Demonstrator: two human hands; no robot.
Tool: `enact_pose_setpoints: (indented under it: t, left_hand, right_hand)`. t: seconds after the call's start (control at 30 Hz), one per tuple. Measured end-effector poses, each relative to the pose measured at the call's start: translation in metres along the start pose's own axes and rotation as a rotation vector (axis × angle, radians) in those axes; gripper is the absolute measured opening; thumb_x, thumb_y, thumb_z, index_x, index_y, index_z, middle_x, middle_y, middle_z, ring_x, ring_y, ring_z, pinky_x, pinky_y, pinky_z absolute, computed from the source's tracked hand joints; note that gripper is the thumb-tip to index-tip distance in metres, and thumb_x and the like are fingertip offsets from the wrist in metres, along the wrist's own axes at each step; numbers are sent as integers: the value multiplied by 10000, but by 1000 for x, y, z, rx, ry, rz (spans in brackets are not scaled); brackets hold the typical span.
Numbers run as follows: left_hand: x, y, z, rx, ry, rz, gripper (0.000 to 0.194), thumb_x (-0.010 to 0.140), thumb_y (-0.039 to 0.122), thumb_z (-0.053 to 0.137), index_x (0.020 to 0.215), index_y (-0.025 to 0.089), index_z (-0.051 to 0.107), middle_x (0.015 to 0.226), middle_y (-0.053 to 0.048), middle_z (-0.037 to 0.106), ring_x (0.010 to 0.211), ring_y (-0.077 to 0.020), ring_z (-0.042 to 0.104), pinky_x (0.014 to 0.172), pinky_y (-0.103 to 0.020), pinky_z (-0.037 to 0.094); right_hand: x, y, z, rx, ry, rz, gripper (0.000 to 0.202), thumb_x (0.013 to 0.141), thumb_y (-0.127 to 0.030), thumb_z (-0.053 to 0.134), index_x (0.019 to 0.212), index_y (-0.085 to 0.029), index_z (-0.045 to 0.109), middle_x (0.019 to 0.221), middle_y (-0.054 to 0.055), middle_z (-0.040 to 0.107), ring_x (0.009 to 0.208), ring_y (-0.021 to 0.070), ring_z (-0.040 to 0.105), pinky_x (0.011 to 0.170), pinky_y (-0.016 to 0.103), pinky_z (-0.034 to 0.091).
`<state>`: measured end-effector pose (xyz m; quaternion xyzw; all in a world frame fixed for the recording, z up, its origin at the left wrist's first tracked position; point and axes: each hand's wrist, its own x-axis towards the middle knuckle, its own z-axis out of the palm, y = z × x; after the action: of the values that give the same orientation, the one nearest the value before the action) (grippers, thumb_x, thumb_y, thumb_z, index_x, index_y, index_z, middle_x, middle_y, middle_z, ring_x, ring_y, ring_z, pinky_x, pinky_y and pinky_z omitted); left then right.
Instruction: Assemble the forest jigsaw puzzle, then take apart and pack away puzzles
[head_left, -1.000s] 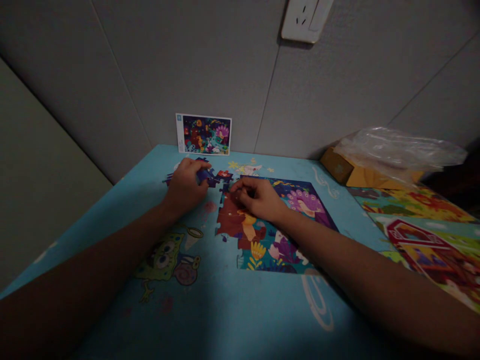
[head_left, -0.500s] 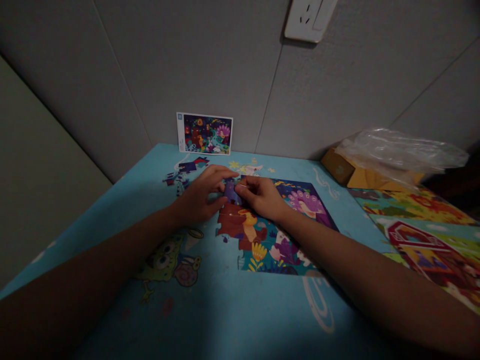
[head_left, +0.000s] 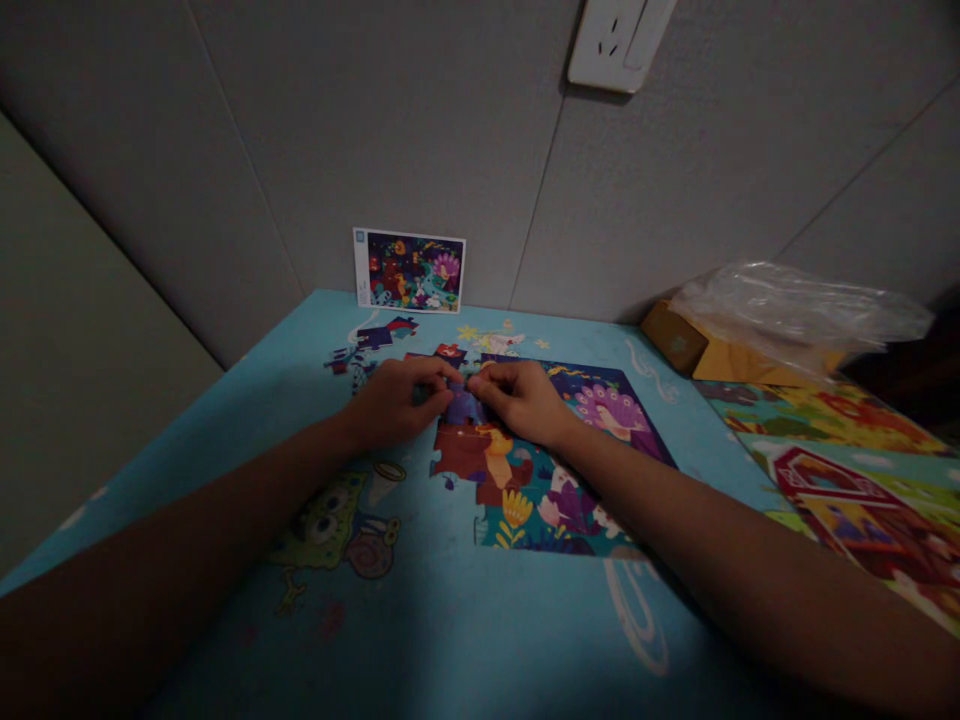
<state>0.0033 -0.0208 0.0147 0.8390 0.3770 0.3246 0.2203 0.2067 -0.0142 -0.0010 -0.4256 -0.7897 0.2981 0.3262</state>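
A partly joined jigsaw puzzle (head_left: pixel 517 480) lies on the blue table cover, with a pink peacock at its right part. My right hand (head_left: pixel 521 400) rests over the puzzle's upper left area, thumb and fingertips pinched at a purple puzzle piece (head_left: pixel 466 405). Just left of it, my left hand (head_left: pixel 401 400) has thumb and index finger curled at the same piece's left side, the tips close together. Both hands hide part of the puzzle's edge. Beyond my left hand, a red and dark piece (head_left: pixel 450 352) lies near the puzzle's top left corner.
Several loose pieces (head_left: pixel 375 337) lie behind my left hand. A picture card (head_left: pixel 415 270) leans on the wall. At the right are a yellow box (head_left: pixel 739 358) under clear plastic (head_left: pixel 795 305) and another colourful puzzle (head_left: pixel 862 500). A socket (head_left: pixel 616 45) is on the wall.
My left hand has drawn its raised fingers down and in, closing toward the thumb. Pieces behind it have come into view. My right hand has shifted only slightly.
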Motion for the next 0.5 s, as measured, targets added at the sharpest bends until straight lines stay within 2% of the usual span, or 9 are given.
enact_pose_setpoints:
  t: [0.1,0.2,0.3,0.5]
  left_hand:
    - [0,-2,1,12,2,11,218,782,252,542,927,158,675,690,6,696,640,-136,636,665,-251,472]
    - [-1,-2,1,1,-7,7,199,776,243,545,905,166,676,695,5,708,646,-139,645,664,-250,476]
    - [-1,-1,1,-10,-19,8,174,773,237,554,876,165,674,688,3,712,635,-139,648,664,-251,481]
    - [-1,0,1,-35,-28,6,131,766,219,566,837,163,660,679,-1,710,629,-137,660,656,-249,484]
  right_hand:
    - [0,0,-1,-10,9,-23,451,892,-442,475,525,-186,413,507,-44,346,505,85,326,498,240,212]
    - [0,1,0,22,26,-3,462,915,-471,438,578,-166,524,495,-46,353,495,89,329,492,241,211]
    - [0,3,0,77,33,35,476,931,-494,410,734,-141,662,473,-46,397,480,102,361,486,240,228]
    - [-1,2,0,120,34,45,517,935,-521,394,697,-145,657,465,-31,440,475,109,411,491,245,275]
